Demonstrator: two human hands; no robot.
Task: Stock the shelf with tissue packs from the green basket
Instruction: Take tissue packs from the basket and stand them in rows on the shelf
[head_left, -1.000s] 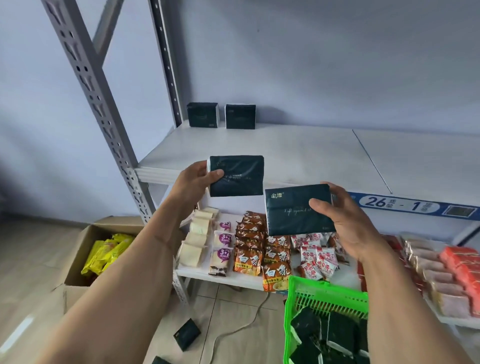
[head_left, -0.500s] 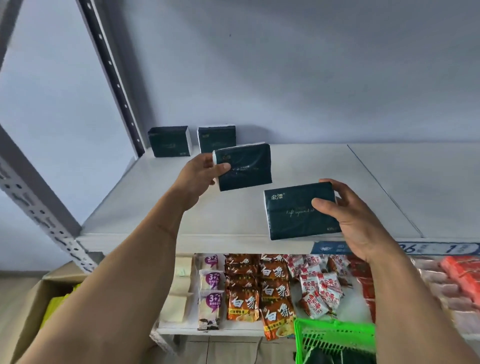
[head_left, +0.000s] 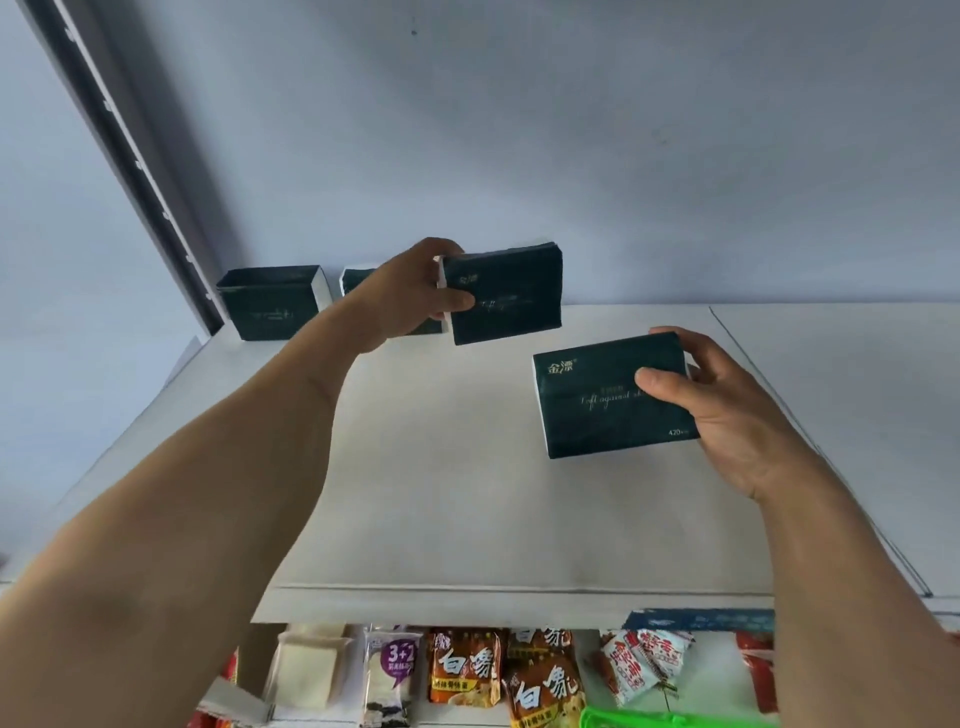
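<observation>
Green plastic, the rim of the basket (head_left: 670, 719), is just peeking in at the bottom edge, below the person's right forearm. Behind it a lower shelf is showing a row of snack packets (head_left: 467, 670), orange, white and red, lying side by side under the front lip of the upper shelf (head_left: 467, 519). That white shelf is spreading out wide and mostly bare beneath both outstretched arms.

Over its right half the right hand (head_left: 727, 415) is gripping a dark green tissue pack (head_left: 608, 400) by its right end, thumb across the printed face and fingers wrapped behind, holding it above the board and tilted slightly. Farther in and to the left, the left hand (head_left: 410, 291) is pinching a second tissue pack (head_left: 504, 296) by its left edge, thumb on the front, holding it upright and close to the back of the shelf; whether its bottom edge is touching the board I cannot tell.

Against the wall at the far left corner, one pack (head_left: 270, 304) is standing on the shelf, and another (head_left: 358, 278) just beside it is mostly being hidden by the left hand. A grey upright post (head_left: 135, 171) is rising at the corner.
</observation>
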